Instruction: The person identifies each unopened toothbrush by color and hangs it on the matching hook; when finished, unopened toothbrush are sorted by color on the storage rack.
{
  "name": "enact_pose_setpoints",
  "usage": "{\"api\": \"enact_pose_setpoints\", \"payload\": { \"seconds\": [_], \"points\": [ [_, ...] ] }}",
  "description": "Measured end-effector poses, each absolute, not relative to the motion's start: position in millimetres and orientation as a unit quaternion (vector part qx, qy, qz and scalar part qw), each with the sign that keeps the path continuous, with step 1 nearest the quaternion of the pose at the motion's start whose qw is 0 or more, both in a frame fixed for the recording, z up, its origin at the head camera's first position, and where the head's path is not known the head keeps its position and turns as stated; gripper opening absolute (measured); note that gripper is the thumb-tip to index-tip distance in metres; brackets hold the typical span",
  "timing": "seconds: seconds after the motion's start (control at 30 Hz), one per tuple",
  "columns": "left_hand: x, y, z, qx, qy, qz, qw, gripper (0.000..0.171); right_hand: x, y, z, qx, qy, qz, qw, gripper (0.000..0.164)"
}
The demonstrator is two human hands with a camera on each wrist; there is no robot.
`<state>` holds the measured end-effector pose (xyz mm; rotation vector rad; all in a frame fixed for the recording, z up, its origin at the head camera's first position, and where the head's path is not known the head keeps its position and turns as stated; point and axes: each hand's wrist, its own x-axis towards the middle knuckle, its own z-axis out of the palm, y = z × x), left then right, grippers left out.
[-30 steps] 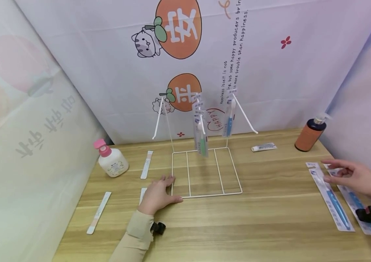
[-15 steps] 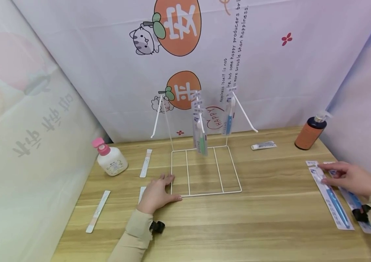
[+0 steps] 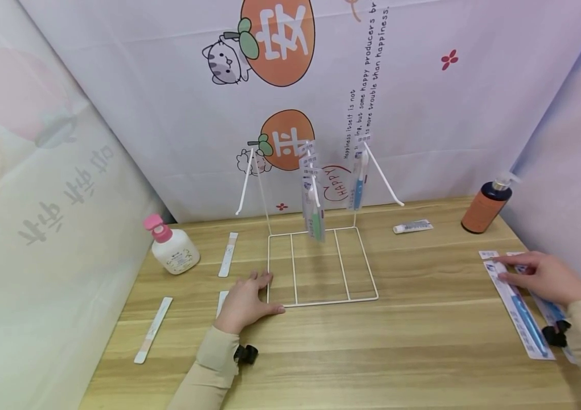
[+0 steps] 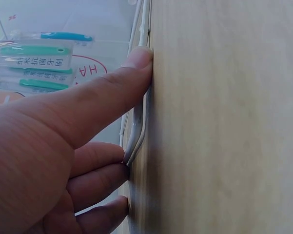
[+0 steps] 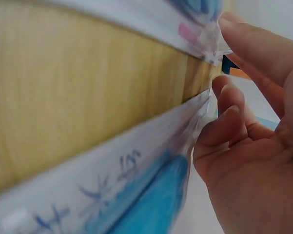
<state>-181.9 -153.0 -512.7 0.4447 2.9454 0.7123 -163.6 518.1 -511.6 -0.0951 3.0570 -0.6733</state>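
Note:
In the head view my left hand (image 3: 246, 303) rests at the near left corner of the white wire rack (image 3: 319, 304), thumb along the front bar and fingers at the side bar. In the left wrist view the thumb lies straight over the wire. My right hand (image 3: 550, 278) is over the head end of a blue packaged toothbrush (image 3: 526, 324) lying on the table; thumb and index finger pinch its clear blister. A second packaged toothbrush (image 3: 551, 309) lies under this hand, partly hidden. Green-handled packaged toothbrushes (image 3: 316, 219) hang on the rack's middle hook, a blue packaged toothbrush (image 3: 360, 182) on the right hook.
A pink-topped pump bottle (image 3: 175, 250) stands at the left, near several slim white sachets (image 3: 153, 330). At the back right are a toothpaste tube (image 3: 413, 226) and an orange pump bottle (image 3: 485, 208). Printed cloth (image 3: 413, 114) encloses the table's back and sides.
My right hand has shifted left over the near toothbrush packet, and its thumb and index finger have drawn closer together. The left hand stays on the rack corner.

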Motion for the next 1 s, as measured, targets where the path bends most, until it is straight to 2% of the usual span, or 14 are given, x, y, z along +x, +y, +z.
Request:
{"api": "enact_pose_setpoints", "payload": {
  "seconds": [0.27, 0.67, 1.0],
  "points": [
    [-180.9, -151.5, -511.5, 0.142, 0.96, 0.235, 0.049, 0.093, -159.7, 519.9, -515.0, 0.012, 0.96, -0.279, -0.007, 0.058],
    [-180.7, -151.5, -512.0, 0.142, 0.96, 0.235, 0.046, 0.093, -154.7, 500.3, -492.5, 0.015, 0.957, -0.29, -0.021, 0.06],
    [-180.4, -151.9, -511.5, 0.138, 0.959, 0.241, 0.047, 0.092, -148.5, 449.1, -452.2, -0.02, 0.935, -0.336, -0.108, 0.047]
  ]
}}
